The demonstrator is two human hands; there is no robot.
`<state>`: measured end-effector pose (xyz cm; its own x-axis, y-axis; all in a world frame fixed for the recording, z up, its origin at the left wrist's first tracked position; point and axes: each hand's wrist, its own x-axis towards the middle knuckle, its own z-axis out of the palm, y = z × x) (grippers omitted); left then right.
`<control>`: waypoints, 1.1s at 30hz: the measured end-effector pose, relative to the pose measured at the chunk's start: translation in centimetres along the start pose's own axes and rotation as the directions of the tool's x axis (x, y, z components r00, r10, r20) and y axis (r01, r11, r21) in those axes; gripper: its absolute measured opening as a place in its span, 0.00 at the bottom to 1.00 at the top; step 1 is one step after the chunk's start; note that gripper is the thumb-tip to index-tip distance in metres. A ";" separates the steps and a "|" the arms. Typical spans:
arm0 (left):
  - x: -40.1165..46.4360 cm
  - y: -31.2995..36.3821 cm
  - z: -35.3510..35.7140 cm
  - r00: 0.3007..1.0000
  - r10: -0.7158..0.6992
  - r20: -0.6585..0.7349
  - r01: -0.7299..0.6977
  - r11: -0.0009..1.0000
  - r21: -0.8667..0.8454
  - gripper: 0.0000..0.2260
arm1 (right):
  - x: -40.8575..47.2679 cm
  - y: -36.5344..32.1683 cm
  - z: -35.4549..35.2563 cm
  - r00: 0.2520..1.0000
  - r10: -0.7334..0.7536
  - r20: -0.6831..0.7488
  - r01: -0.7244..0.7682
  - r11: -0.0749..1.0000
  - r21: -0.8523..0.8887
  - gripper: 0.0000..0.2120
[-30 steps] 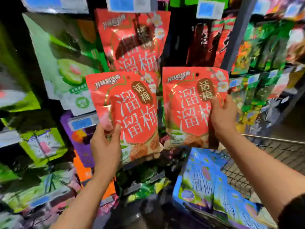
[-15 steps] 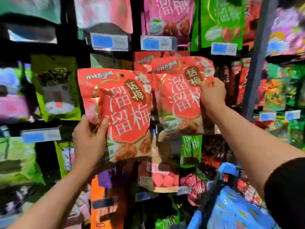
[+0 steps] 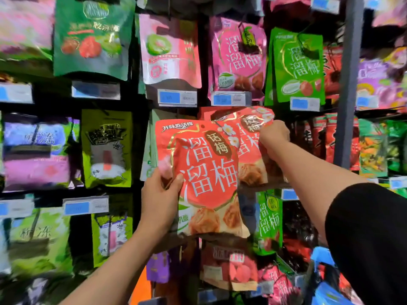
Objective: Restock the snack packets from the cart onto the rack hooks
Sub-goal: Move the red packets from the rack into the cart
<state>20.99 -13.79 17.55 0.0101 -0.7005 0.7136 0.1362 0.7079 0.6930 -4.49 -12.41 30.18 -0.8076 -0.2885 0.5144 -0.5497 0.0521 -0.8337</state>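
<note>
In front of a store rack crowded with hanging snack bags, I hold a red packet [image 3: 198,172] in my left hand [image 3: 159,199], thumb pressed on its front near the lower left edge and the other fingers curled behind it, so the packet stands upright and faces me at about chest height of the rack. My right hand [image 3: 274,137] is raised higher and further in, fingers closed around the upper right corner of a second red packet [image 3: 248,148], which is tilted and partly tucked behind the first one, its top edge close under the row of price tags [image 3: 230,99]. Whether that second packet is already on a hook I cannot tell; the hook itself is hidden behind the bags. Above hang a pink packet [image 3: 237,56], a light green packet [image 3: 297,62], a pink-and-white bag [image 3: 169,49] and a dark green bag [image 3: 90,38]. A grey upright post [image 3: 349,84] divides this bay from the next on the right. At the lower right corner, the blue handle of the cart [image 3: 322,259] shows just beside my black sleeve [image 3: 370,238]. The left side of the rack is blurred.
</note>
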 end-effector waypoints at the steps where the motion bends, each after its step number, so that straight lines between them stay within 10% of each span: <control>1: 0.2 0.0 0.0 1.000 0.004 -0.005 -0.004 1.000 -0.007 0.12 | 0.2 0.0 0.4 1.000 0.013 0.001 -0.013 1.000 0.002 0.16; 33: 4.0 -7.5 1.8 0.996 -0.056 0.068 0.058 0.998 -0.035 0.02 | 4.6 3.1 9.9 0.995 -0.087 0.047 0.093 0.985 -0.149 0.14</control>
<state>18.24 -21.73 15.42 -0.0650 -0.7313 0.6790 0.1714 0.6621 0.7295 -7.78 -23.03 27.96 -0.7460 -0.3362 0.5748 -0.6478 0.1667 -0.7433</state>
